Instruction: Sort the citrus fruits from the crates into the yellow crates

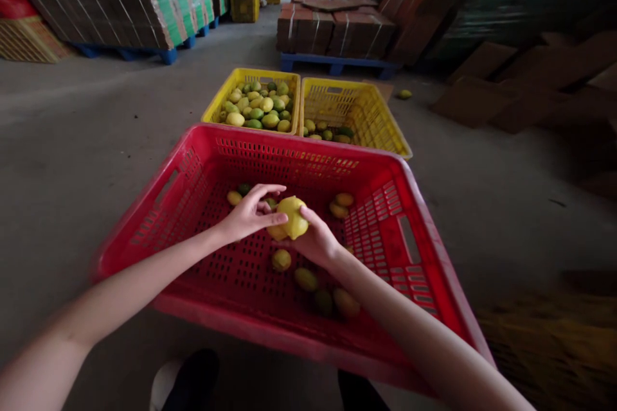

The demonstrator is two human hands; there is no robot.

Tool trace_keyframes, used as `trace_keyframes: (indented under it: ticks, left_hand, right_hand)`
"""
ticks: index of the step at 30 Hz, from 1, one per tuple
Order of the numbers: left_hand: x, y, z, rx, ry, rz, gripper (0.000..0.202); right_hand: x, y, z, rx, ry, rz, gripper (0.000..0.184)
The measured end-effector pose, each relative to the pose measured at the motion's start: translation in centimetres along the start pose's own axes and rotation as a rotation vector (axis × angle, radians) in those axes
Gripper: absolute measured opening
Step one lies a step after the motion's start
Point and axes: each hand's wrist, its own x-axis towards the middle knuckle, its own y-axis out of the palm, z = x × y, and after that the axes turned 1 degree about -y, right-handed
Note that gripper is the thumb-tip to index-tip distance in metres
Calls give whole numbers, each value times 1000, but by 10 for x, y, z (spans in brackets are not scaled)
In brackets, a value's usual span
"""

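Observation:
Both hands meet over a red plastic crate (pixel 202 160) in front of me. My right hand (pixel 314 241) is closed around a yellow lemon (pixel 293 217), with another fruit partly hidden under it. The fingers of my left hand (pixel 249 213) curl against that lemon's left side, thumb touching it. Several yellow and green lemons lie loose on the crate floor (pixel 241 270), some near my right wrist, a few at the far wall.
Two yellow crates stand behind the red one: the left crate (pixel 218 103) is heaped with lemons, the right crate (pixel 380 128) holds a few. One fruit (pixel 403 94) lies on the concrete floor. Wrapped pallets, cardboard stacks (pixel 332 29) and flattened boxes ring the area. My dark shoes show below.

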Motion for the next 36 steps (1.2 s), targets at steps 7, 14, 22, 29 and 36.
trace_keyframes:
  ticks: [7, 14, 22, 29, 36]
  left_hand:
    - [10, -18, 27, -71, -283, 346, 53]
    - [6, -6, 24, -14, -126, 201, 65]
    - [4, -15, -10, 293, 292, -122, 54]
    - [1, -10, -9, 323, 324, -51, 43]
    - [3, -14, -15, -253, -58, -48, 61]
  right_hand:
    - [-2, -8, 3, 119, -20, 135, 51]
    - [2, -8, -1, -23, -99, 24, 55]
    - [0, -5, 30, -1016, -751, -424, 50]
    - [-3, 0, 26, -1274, -907, -455, 44]
    - [0, 0, 30, -718, -659, -378, 53]
